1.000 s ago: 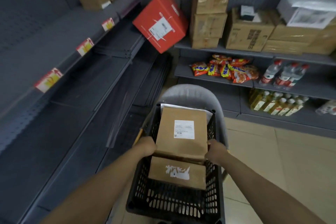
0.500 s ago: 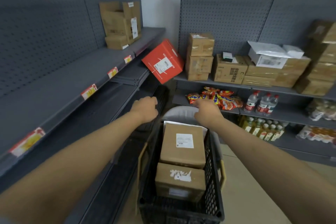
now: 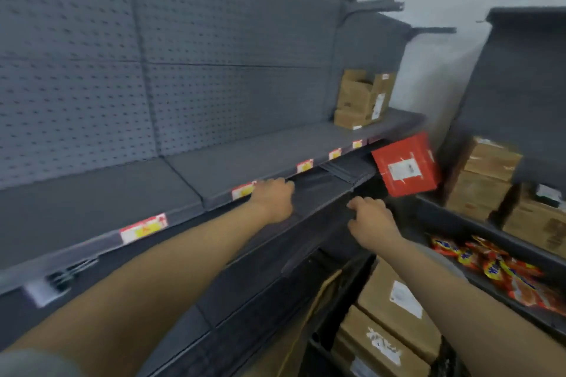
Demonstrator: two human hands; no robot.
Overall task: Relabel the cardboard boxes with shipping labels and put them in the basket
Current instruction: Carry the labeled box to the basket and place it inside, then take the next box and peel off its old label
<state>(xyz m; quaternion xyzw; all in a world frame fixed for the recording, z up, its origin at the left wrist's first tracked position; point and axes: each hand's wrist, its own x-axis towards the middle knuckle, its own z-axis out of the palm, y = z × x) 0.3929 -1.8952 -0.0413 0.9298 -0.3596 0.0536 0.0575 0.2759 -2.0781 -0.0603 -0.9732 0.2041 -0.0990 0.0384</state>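
Both hands off the black plastic basket (image 3: 441, 358) w/ two labelled brown cardboard boxes (image 3: 395, 300) inside; left hand (image 3: 272, 197) & right hand (image 3: 369, 222) now empty, fingers loosely curled, reaching toward tilted red cardboard box (image 3: 405, 168) at shelf end, prob next to relabel

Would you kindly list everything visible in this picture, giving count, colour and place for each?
Red box: one, red with a white label, tilted at the far end of the left shelving.
Brown boxes on the left shelf: a small stack, far end of the upper shelf.
Brown boxes on the right shelving: several, stacked.
Boxes in the basket: two showing, brown with white labels, bottom right.
Basket: one, black, bottom right.
Snack packets: a pile, red and yellow, lower right shelf.
Price tags: about six, red and yellow, along the left shelf's edge.
Left hand: near the shelf edge, holding nothing.
Right hand: reaching forward, holding nothing.
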